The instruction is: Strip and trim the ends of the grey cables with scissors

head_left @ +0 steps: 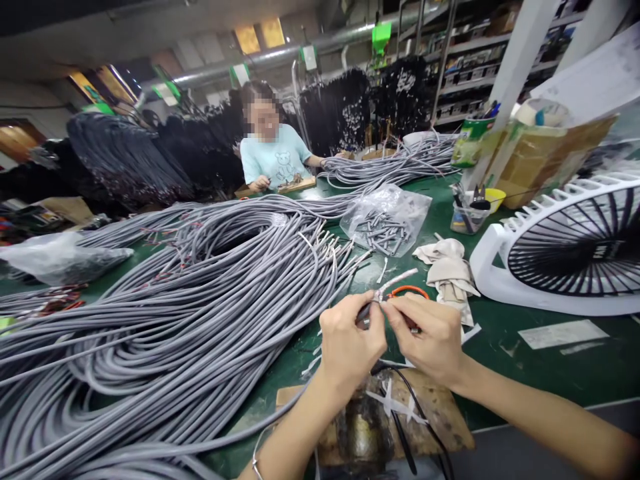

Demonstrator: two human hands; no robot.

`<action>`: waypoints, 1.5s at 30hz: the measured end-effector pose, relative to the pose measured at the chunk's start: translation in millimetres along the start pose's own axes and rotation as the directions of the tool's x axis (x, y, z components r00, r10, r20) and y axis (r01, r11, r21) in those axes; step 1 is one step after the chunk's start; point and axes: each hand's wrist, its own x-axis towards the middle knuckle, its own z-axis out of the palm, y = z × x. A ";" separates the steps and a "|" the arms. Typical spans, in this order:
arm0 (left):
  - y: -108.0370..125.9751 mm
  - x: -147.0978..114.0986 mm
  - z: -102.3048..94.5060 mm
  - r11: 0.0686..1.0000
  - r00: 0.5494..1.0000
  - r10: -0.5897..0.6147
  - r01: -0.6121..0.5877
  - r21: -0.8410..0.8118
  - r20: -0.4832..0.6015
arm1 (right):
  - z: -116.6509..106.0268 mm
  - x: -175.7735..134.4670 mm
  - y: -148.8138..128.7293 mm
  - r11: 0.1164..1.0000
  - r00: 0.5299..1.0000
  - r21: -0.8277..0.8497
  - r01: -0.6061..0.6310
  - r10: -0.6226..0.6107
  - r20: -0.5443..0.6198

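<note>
Both of my hands meet above a wooden board. My left hand is closed around the end of a grey cable, its thumb and forefinger pinched near the stripped part. A whitish stripped strand sticks out beyond the fingertips, up and to the right. My right hand pinches at the same stripped end, fingertips almost touching the left ones. An orange curved piece shows behind my right fingers; whether that hand holds it, I cannot tell.
A large coil of grey cables covers the left side. Beyond my hands lies a plastic bag of short grey pieces. Cloth gloves and a white fan stand at the right. A co-worker sits across the green table.
</note>
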 end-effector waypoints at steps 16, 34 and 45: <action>-6.1 9.3 -6.0 0.753 0.888 -0.316 0.448 -0.481 0.333 | -0.2 12.3 19.1 0.965 0.957 -0.002 -0.262 0.260 0.128; 0.5 0.6 2.3 0.910 0.970 -0.207 0.240 -0.339 0.130 | 4.0 6.7 16.3 0.913 0.938 0.215 -0.347 0.334 0.096; 1.4 -5.3 1.5 0.985 0.996 -0.039 0.026 -0.168 -0.076 | 2.7 14.6 18.5 0.932 0.936 0.105 -0.346 0.335 0.109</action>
